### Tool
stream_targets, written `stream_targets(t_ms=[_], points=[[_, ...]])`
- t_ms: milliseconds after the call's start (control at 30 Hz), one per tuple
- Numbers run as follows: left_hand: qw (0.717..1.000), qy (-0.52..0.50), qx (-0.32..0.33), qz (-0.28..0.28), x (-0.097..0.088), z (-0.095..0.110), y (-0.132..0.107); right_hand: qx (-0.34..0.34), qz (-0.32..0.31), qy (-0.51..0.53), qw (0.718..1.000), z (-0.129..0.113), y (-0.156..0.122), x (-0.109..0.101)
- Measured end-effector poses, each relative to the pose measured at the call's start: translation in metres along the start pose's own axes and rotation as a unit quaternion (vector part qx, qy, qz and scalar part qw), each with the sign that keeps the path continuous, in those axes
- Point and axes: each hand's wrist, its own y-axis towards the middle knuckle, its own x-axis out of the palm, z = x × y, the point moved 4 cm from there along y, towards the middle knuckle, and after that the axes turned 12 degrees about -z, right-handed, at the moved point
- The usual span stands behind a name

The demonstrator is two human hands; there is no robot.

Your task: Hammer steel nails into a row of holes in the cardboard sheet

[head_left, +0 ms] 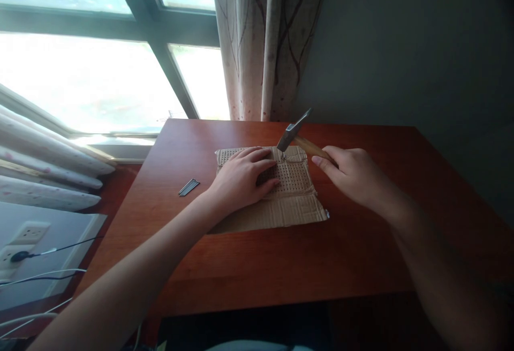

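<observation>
A: Status on the left hand?
B: Left hand (249, 176) is palm down on the cardboard sheet (295, 206). Fingers slightly apart, thumb out to the side, not clamped on anything.
A: Right?
B: Right hand (353, 172) is closed around the wooden handle of the hammer (307, 146), thumb along it. Metal head points at the far part of the sheet, other end tilted up and away.
A: Is the face touching?
B: Can't tell. There's a thin dark bit (283, 155) right under it, too small to identify.
A: Sheet location?
B: Flat on the reddish-brown table (249, 281), around the middle. Far part has rows of small holes, near part is plain and ribbed. Edges ragged.
A: Anything loose?
B: A row of nails (188, 187), side by side on the table, left of the sheet, near the left forearm.
A: Surroundings?
B: Window (156, 24) and patterned curtain (251, 46) beyond the table.
</observation>
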Motion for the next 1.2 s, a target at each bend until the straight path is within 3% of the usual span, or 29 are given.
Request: stream_targets(t_ms=[767, 967, 1067, 1200], points=[[1.0, -0.001, -0.004, 0.0, 0.001, -0.001, 0.0, -0.002, -0.018, -0.021, 1.0, 0.002, 0.001, 0.009], [1.0, 0.0, -0.006, -0.004, 0.0, -0.001, 0.0, -0.009, 0.055, 0.053, 0.997, -0.001, -0.006, -0.001], [1.0, 0.008, -0.013, -0.011, 0.0, -0.001, 0.0, -0.008, 0.131, 0.154, 0.979, 0.001, -0.008, -0.009], [1.0, 0.006, -0.015, -0.013, 0.0, -0.001, 0.0, -0.047, 0.216, 0.36, 0.906, 0.007, 0.0, -0.01]])
